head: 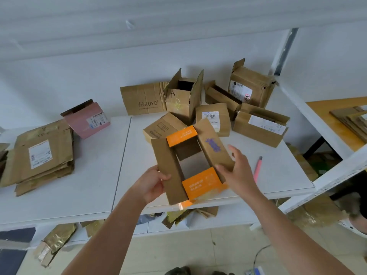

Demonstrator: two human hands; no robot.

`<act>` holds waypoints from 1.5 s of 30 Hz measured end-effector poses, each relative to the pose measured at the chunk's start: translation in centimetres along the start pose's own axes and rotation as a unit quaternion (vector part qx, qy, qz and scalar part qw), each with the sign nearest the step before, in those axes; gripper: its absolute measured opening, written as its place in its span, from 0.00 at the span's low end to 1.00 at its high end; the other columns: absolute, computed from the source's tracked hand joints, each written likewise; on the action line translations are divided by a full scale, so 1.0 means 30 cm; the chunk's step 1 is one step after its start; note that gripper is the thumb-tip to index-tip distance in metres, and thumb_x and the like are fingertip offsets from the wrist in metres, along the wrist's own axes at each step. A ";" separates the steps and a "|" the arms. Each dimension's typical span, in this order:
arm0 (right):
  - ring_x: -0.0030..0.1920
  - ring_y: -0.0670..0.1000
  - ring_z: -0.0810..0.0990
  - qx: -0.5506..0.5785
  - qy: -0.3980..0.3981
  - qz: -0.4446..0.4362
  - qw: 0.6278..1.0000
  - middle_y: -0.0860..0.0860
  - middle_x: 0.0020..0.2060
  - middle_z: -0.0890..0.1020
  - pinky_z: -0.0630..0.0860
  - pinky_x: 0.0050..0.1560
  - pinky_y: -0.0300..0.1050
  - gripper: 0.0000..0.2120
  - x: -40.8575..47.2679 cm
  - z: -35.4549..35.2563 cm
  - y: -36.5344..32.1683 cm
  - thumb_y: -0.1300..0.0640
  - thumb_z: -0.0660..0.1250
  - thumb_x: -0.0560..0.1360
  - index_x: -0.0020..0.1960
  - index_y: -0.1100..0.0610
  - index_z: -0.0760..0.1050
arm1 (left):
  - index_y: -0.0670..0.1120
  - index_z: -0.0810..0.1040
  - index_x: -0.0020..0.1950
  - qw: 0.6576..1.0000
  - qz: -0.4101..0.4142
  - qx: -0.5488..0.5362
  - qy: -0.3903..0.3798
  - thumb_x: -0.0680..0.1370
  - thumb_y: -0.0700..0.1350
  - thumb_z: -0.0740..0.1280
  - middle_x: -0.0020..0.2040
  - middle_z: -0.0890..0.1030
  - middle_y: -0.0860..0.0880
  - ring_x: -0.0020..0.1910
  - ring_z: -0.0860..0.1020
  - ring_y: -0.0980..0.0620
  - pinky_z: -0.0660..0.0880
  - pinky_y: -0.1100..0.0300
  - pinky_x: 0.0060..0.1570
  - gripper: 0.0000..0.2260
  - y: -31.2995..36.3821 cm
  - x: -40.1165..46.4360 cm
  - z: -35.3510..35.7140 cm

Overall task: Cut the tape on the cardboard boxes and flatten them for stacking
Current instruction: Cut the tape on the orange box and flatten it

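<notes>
Near table (79,175) edge, open box (190,161) between both hands.

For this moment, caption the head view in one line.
Both hands, left and right, hold an opened orange-flapped box above the white table.

A single head-worn wide-angle camera looks forward and down from close above the near edge of the white table (95,175), facing the wall behind it.
</notes>
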State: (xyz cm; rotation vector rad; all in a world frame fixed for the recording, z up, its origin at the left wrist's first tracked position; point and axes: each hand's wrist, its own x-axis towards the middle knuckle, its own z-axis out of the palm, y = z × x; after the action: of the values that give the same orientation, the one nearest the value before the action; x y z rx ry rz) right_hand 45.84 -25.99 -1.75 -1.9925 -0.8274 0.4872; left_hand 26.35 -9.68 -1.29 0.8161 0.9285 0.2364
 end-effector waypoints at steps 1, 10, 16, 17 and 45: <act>0.63 0.49 0.74 0.028 0.008 0.015 0.999 0.50 0.61 0.75 0.72 0.55 0.32 0.25 0.009 -0.017 -0.025 0.58 0.70 0.77 0.71 0.55 0.68 | 0.40 0.75 0.60 1.000 0.006 -0.019 -0.002 0.78 0.28 0.59 0.49 0.85 0.41 0.45 0.85 0.46 0.82 0.55 0.38 0.15 -0.005 -0.003 0.011; 0.50 0.49 0.82 -0.158 0.032 -0.228 0.960 0.47 0.54 0.84 0.79 0.46 0.45 0.13 -0.002 -0.111 -0.189 0.62 0.68 0.78 0.59 0.50 0.82 | 0.51 0.61 0.74 0.905 0.242 0.238 0.256 0.68 0.52 0.79 0.61 0.72 0.52 0.55 0.76 0.51 0.74 0.61 0.44 0.41 0.006 0.029 -0.016; 0.63 0.45 0.78 -0.025 -0.122 -0.071 0.990 0.47 0.58 0.83 0.71 0.61 0.30 0.13 -0.068 -0.013 -0.003 0.66 0.70 0.76 0.58 0.55 0.83 | 0.50 0.62 0.74 0.915 0.207 0.319 0.132 0.69 0.46 0.79 0.64 0.73 0.50 0.65 0.73 0.46 0.73 0.45 0.65 0.39 -0.109 0.059 -0.020; 0.60 0.42 0.79 0.017 -0.115 -0.042 0.992 0.45 0.55 0.83 0.73 0.62 0.32 0.13 -0.078 -0.006 0.024 0.67 0.70 0.75 0.56 0.54 0.83 | 0.51 0.63 0.73 0.912 0.211 0.328 0.129 0.70 0.46 0.78 0.62 0.73 0.51 0.64 0.73 0.46 0.73 0.44 0.65 0.37 -0.121 0.065 -0.015; 0.68 0.38 0.68 0.104 -0.009 0.005 0.995 0.44 0.67 0.68 0.75 0.65 0.42 0.39 -0.166 0.071 0.280 0.71 0.70 0.70 0.72 0.42 0.62 | 0.56 0.70 0.70 0.907 0.187 0.375 0.036 0.75 0.30 0.69 0.66 0.73 0.54 0.65 0.71 0.54 0.74 0.67 0.53 0.30 -0.110 0.050 -0.057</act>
State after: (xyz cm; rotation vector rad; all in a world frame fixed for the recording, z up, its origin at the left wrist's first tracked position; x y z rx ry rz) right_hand 44.09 -31.44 -9.93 -1.8043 -0.7458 0.5742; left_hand 25.39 -10.27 -5.14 1.7175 0.9281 0.2413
